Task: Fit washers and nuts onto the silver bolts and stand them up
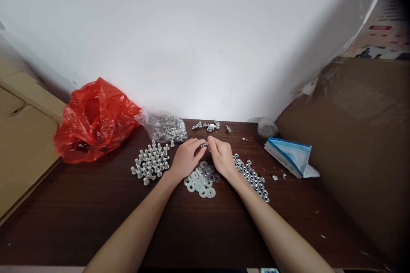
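My left hand [187, 157] pinches a small metal bolt [204, 145] between thumb and fingers. The fingertips of my right hand [221, 155] close on the bolt's other end, where any nut or washer is too small to make out. Below both hands lies a loose pile of flat washers [202, 181]. Many bolts [150, 162] stand head-down to the left of my left hand. Nuts [253, 177] are spread to the right of my right wrist, partly behind the forearm. Several bolts with parts fitted on them [211, 127] lie beyond my hands, near the wall.
A red plastic bag [98, 121] and a clear bag of metal parts [169, 128] sit at the back left. On the right are a round clear container [267, 129] and a blue-and-white packet [290, 158]. Cardboard boxes [25, 136] flank the dark table [205, 234].
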Demonstrator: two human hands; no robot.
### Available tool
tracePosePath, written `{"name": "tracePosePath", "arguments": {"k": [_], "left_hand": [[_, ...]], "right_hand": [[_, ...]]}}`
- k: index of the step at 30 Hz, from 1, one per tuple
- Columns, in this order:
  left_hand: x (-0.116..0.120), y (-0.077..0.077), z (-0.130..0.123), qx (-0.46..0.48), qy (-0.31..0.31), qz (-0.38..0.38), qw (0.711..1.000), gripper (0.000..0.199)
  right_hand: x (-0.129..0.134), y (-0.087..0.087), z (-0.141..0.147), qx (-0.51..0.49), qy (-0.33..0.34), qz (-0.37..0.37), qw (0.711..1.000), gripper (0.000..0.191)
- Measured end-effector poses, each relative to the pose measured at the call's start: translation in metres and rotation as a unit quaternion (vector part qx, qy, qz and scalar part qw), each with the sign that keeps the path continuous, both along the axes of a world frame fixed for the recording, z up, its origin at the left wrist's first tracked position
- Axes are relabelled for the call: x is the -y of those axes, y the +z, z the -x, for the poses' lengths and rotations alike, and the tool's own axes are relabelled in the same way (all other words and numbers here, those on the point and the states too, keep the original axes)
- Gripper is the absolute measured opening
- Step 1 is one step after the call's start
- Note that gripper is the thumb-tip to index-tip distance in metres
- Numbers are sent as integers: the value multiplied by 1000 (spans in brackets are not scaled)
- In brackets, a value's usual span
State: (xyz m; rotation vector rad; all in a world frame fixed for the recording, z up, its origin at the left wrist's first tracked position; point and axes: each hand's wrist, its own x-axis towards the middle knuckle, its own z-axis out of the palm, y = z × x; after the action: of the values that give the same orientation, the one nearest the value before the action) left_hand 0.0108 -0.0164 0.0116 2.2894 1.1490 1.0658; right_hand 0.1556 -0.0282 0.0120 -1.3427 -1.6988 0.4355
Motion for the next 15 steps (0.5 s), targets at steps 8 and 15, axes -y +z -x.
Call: {"name": "tracePosePath", "arguments": {"k": [8, 15], "left_hand": [[-7, -2, 2, 81, 28, 86, 993, 19], [-9, -4, 3, 47, 51, 42, 997, 14]], "right_hand": [[0, 4, -1, -6, 2, 20, 1000, 35], [-3, 1, -1, -24, 14, 25, 999, 26]]}}
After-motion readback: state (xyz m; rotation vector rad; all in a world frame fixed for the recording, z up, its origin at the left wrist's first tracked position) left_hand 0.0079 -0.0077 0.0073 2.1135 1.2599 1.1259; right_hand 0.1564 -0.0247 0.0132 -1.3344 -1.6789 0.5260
